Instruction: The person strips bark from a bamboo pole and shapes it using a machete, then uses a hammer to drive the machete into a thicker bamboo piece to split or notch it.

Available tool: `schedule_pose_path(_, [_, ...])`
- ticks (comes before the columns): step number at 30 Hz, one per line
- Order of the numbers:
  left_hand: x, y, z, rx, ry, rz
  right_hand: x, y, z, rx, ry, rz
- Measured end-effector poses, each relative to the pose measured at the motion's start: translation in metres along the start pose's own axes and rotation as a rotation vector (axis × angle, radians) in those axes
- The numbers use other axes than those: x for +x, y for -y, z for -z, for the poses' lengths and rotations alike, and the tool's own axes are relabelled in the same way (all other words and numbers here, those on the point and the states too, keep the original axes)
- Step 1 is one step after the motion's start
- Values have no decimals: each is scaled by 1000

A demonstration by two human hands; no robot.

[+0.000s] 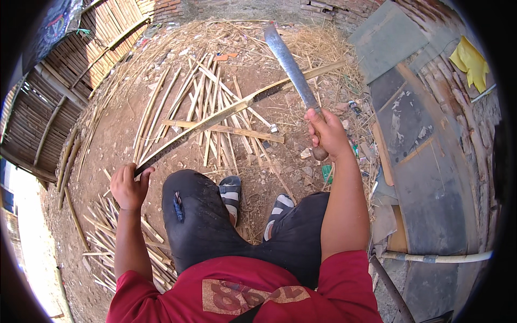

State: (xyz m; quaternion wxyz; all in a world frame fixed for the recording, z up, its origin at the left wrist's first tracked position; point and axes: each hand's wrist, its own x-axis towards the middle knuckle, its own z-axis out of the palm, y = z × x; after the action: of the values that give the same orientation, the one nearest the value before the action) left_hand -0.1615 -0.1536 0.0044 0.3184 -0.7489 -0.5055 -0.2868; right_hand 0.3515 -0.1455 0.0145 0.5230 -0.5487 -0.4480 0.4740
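My right hand (329,132) is wrapped round the wooden handle of a machete (289,65), its broad steel blade raised and pointing up and away to the left. My left hand (128,185) grips the near end of a long split bamboo piece (223,113). That piece slants up to the right over the ground, with darker stretches along its side. Its far part passes behind the blade; whether the two touch I cannot tell. Below it, a shorter flat bamboo slat (237,131) lies across a scatter of thin bamboo strips (206,97).
Beside my left forearm lies another heap of bamboo strips (99,229). Worn dark boards (431,183) and a grey sheet (388,37) lie at right, with a yellow cloth (469,63) beyond. A woven bamboo wall (64,54) stands at far left. Stones and dry straw (318,43) litter the dirt.
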Motion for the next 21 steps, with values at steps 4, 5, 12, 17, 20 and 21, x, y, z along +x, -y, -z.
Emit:
schedule_pose_path(4, [-1,3,-3,3,-62,-26,-3,3,7,74,-78,0])
schedule_pose_path(5, [1,2,-4,0,-66,-29,-3,4,4,55,-63,4])
schedule_pose_path(12, [8,-11,-11,-13,-33,-10,-5,2,-13,-96,62,8])
schedule_pose_path(17, [12,-5,-12,2,-131,-51,-7,10,14,31,-98,19])
schedule_pose_path(20, [14,-8,-13,20,-108,-28,-8,8,10,-45,-46,-22])
schedule_pose_path(21, [15,-9,-13,15,-104,-29,-9,8,2,-107,5,-51])
